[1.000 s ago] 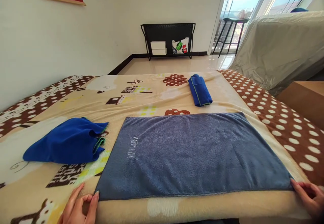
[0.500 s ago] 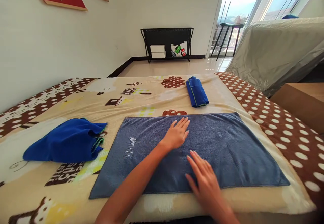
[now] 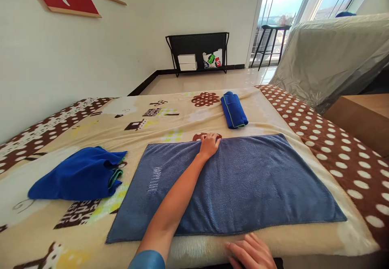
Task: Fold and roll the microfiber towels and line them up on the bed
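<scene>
A grey-blue towel [image 3: 243,180] lies spread flat on the patterned blanket [image 3: 91,115]. My left hand [image 3: 209,143] reaches across it to the middle of its far edge, where the fingers curl over the hem. At the bed's near edge, just below the towel's near hem, my right hand [image 3: 251,252] rests on the blanket with the fingers lying loosely together and nothing in them. A crumpled bright blue cloth [image 3: 75,173] lies to the left of the towel. A rolled bright blue cloth [image 3: 233,109] sits beyond the far edge.
The bed's right side shows a brown polka-dot border [image 3: 334,147]. A wooden surface [image 3: 361,115] and covered furniture [image 3: 328,54] stand to the right. A black shelf rack [image 3: 197,52] stands by the far wall, and a stool [image 3: 272,42] by the window.
Both hands left the towel's near corners. The left hand slid over the towel to its far edge and curled there. The right hand pulled back off the towel to the near edge.
</scene>
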{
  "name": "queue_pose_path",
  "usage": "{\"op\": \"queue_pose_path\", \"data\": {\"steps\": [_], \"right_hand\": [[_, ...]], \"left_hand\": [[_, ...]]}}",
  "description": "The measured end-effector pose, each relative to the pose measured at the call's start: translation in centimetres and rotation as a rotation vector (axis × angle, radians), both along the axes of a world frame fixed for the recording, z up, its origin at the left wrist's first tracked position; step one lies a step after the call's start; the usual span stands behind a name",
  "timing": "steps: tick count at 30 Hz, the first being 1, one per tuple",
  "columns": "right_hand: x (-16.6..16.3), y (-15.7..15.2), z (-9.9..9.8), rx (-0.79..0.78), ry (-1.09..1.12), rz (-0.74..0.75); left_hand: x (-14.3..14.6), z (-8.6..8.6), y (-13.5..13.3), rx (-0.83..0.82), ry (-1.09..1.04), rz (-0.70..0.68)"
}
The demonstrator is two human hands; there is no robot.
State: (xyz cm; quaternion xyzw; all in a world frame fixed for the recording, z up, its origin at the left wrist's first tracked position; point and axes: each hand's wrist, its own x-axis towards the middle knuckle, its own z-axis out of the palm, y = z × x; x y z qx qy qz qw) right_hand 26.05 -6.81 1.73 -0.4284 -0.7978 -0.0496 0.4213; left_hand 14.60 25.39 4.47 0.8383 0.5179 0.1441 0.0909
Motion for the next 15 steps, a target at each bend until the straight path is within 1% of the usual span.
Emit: {"op": "queue_pose_path", "data": {"steps": [2,3,5,8,11,15], "right_hand": [[-0.4,0.0,-0.5,0.003,-0.034,-0.128],[-0.6,0.1,-0.8,0.01,-0.068,-0.156],[-1.0,0.3,-1.6,0.034,-0.089,-0.169],[-1.5,0.8,-2.5,0.085,-0.045,-0.173],[-1.8,1.0,-2.4,0.104,-0.008,-0.167],[-1.9,1.0,-1.4,0.125,0.056,-0.149]], "left_hand": [[0.1,0.3,0.5,-0.001,0.009,0.05],[0.2,0.3,0.8,-0.014,0.016,0.065],[0.3,0.4,1.4,-0.061,0.031,0.081],[0.4,0.4,2.1,-0.155,0.037,0.095],[0.3,0.9,2.6,-0.238,-0.002,0.101],[0.1,2.3,2.8,-0.318,-0.149,0.096]]}}
